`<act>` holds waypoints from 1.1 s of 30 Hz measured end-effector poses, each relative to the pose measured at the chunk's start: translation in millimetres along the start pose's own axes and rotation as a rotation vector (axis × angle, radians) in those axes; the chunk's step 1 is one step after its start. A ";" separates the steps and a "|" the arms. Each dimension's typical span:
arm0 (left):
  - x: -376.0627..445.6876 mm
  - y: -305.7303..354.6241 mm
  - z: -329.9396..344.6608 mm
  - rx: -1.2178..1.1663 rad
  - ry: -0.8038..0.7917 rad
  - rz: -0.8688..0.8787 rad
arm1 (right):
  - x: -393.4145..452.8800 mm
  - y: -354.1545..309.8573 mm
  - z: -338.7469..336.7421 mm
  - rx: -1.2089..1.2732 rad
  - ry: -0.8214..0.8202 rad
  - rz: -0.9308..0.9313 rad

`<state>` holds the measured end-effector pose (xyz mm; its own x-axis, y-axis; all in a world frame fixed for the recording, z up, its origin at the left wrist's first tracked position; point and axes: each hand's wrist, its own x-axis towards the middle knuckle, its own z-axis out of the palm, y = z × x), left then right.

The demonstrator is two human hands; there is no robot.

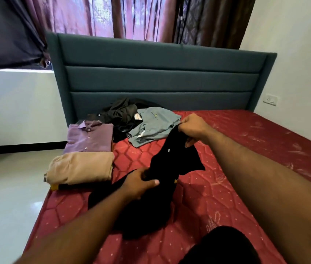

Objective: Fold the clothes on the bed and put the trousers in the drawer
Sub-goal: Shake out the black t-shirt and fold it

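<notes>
Item 1: dark rounded shape [225, 244] at the bottom edge, nearest the camera; could not be identified.

Item 2: black garment with small yellow chest mark [162, 180], bunched on the red quilted mattress [217, 206] near its foot and drawn up at a slant between both hands. Left hand [139, 184] gripped its lower middle, thumb curled across the cloth. Right hand [192, 128] held the upper end raised off the mattress, fingers curled round a fold.

Item 3: folded beige garment [82, 167], lying at the left mattress edge, one corner over the side above the pale glossy floor [7, 187].

Item 4: folded purple buttoned shirt [90, 137], just behind the beige one, touching it, along the same edge.

Item 5: unfolded grey-blue shirt [154, 126], spread loosely mid-bed, near the right hand.

Item 6: heap of black clothing [122, 115], against the teal padded headboard [160, 77], partly under the grey-blue shirt.

Item 7: right half of the mattress, bare red surface running to the white wall with a switch plate [270, 100].

Item 8: maroon curtains [131, 16] behind the headboard
</notes>
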<state>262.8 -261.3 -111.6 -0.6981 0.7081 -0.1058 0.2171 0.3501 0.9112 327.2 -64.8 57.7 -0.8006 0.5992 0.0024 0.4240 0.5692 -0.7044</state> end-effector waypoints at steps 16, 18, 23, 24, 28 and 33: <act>53.2 164.5 -161.3 -0.236 0.547 0.320 | 67.2 0.0 -55.4 0.448 -0.132 -0.113; 50.7 198.9 -188.7 -0.109 0.585 0.373 | 66.3 -11.3 -63.6 0.416 -0.275 -0.202; 38.5 259.6 -233.0 0.132 0.438 0.329 | 55.8 -58.1 -76.9 0.371 0.011 -0.328; 35.5 265.3 -239.9 0.170 0.361 0.307 | 56.0 -67.4 -80.0 0.409 0.095 -0.309; 25.5 272.1 -262.9 0.249 0.268 0.268 | 60.0 -94.0 -101.9 0.452 0.210 -0.253; 32.5 273.4 -274.6 0.494 0.369 0.264 | 65.9 -106.7 -121.0 0.471 0.307 -0.290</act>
<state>112.1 -310.9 243.4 -0.7469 0.5835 0.3189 0.6386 0.4955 0.5888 280.4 -18.0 218.9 -0.6677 0.6315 0.3941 -0.0795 0.4659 -0.8813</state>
